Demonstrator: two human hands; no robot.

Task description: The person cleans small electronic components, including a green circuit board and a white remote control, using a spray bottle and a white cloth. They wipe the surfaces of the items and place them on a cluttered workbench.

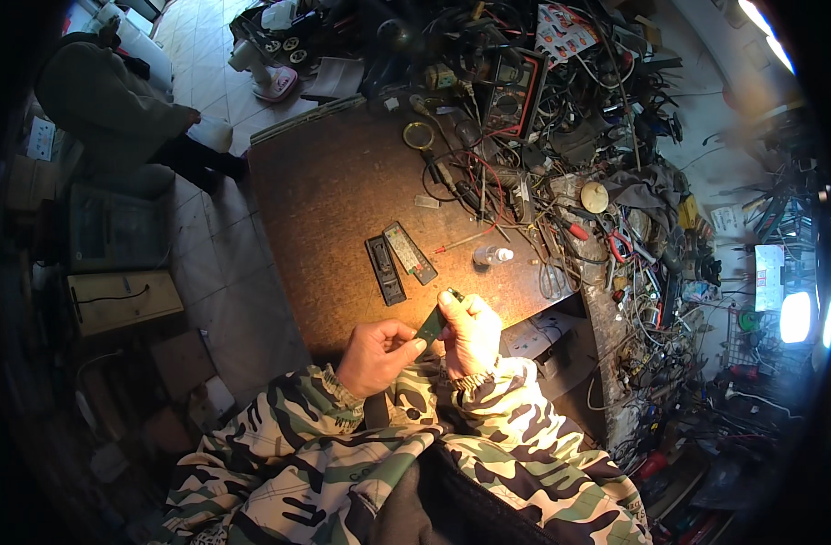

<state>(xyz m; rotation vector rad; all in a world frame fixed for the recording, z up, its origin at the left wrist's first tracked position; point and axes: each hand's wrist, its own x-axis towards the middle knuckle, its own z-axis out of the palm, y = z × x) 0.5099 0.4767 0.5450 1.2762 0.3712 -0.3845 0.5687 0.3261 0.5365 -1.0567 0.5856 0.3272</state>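
Between my two hands is a narrow green circuit board (pixel 431 325), tilted over the near edge of the wooden table. My left hand (pixel 381 354) pinches its lower end between thumb and fingers. Farther up, my right hand (pixel 471 334) grips the board, thumb on top, and hides part of it. Just beyond my hands lie two parts of a remote control: a dark plastic shell half (pixel 385 271) and, beside it, the half with the button keypad (pixel 408 253). A small clear bottle with a white cap (pixel 491 256) lies on its side to their right.
On the wooden table (pixel 306 197) are a magnifying glass (pixel 419 136), a red test probe (pixel 456 244) and a multimeter (pixel 514 102). Tangled cables and tools, including red-handled pliers (pixel 618 245), crowd the right side. A person (pixel 115 102) stands at the left beyond the table, holding a white bag (pixel 212 132).
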